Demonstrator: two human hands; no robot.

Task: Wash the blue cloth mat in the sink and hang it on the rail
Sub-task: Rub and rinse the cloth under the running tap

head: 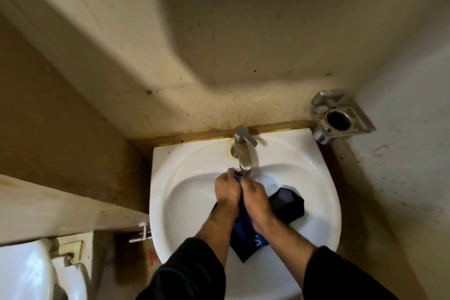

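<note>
With both our left hand (227, 190) and right hand (255, 193) gripping the mat (287, 202) under the tap (243, 153), its tail overhanging the sink (185, 178) rim could drip water onto the floor.

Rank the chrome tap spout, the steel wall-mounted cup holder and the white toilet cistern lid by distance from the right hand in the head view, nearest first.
1. Chrome tap spout: just beyond the right hand, over the white sink.
2. Steel wall-mounted cup holder: on the wall, up and to the right.
3. White toilet cistern lid: far left, lower corner.
</note>
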